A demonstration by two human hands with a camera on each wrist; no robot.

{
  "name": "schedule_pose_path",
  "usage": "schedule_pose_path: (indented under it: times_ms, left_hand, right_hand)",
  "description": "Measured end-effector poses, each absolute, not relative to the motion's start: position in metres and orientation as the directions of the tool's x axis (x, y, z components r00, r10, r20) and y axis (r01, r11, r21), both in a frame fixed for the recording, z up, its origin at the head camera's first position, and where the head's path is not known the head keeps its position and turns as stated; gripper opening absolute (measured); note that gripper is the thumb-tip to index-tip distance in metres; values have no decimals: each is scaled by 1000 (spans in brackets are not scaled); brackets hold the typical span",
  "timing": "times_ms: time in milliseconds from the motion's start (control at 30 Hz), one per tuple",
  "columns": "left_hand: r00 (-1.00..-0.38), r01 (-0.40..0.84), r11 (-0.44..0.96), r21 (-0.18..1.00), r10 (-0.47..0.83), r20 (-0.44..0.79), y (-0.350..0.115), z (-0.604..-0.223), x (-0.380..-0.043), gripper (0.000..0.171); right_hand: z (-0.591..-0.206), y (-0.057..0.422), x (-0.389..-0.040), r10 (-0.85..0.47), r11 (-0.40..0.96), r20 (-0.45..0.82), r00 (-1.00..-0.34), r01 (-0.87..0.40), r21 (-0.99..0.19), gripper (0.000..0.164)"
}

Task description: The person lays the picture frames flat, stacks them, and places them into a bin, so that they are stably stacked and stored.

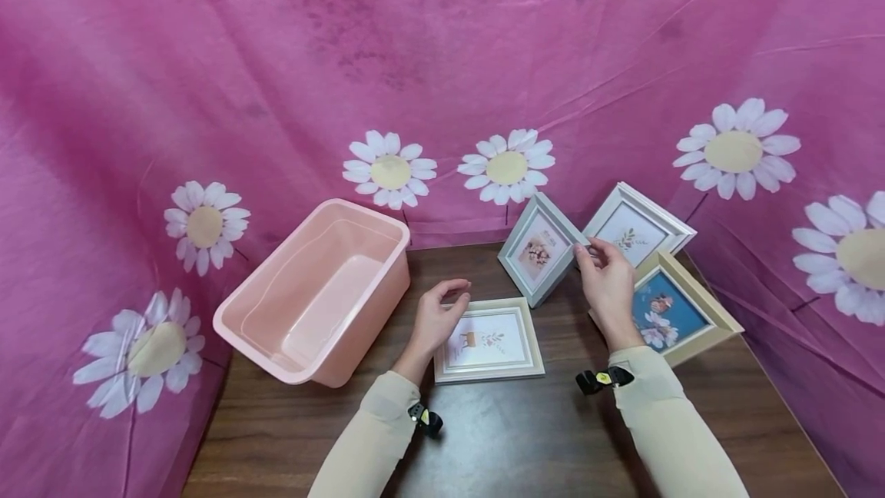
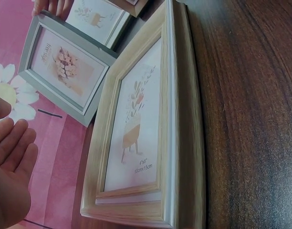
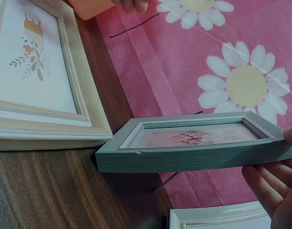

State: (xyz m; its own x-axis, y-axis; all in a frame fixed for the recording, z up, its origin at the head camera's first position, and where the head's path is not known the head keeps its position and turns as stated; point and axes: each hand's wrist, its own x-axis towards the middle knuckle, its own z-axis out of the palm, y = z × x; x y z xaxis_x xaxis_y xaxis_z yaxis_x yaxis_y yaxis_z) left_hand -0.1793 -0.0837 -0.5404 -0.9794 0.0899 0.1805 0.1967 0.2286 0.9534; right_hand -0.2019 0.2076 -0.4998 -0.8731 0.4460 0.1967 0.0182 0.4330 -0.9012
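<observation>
My right hand (image 1: 608, 287) pinches the right corner of a grey-green picture frame (image 1: 513, 258), thumb on its front and fingers behind, as the right wrist view shows. That frame stands tilted on one corner, its flower picture facing me. In the left wrist view its lower part overlaps a cream wood-look picture frame (image 2: 100, 157), which lies face up on the table. Over the left side of this cream frame is my left hand (image 1: 437, 321), fingers loosely bent and holding nothing.
Right of my right hand, a white picture frame (image 1: 665, 223) leans at the back and a beige frame with a blue picture (image 1: 719, 312) stands tilted before it. A pink plastic tub (image 1: 373, 329) is at the left on the wooden table (image 1: 505, 436). Flowered pink cloth (image 1: 442, 44) hangs behind.
</observation>
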Motion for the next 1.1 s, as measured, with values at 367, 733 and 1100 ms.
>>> schedule_pose_path:
  times_ms: [367, 733, 1100]
  left_hand:
    - [-978, 207, 251, 946, 89, 190, -89, -540, -178, 25]
    - [-978, 207, 224, 952, 86, 193, -88, -541, -179, 24]
    - [-982, 188, 224, 956, 72, 176, -86, -538, -182, 23]
  right_hand:
    - [-501, 205, -207, 460, 428, 215, -861, 3, -904, 38]
    - [-490, 214, -201, 491, 454, 287, -822, -40, -890, 36]
    - [-461, 215, -190, 501, 448, 349, -792, -108, -888, 33]
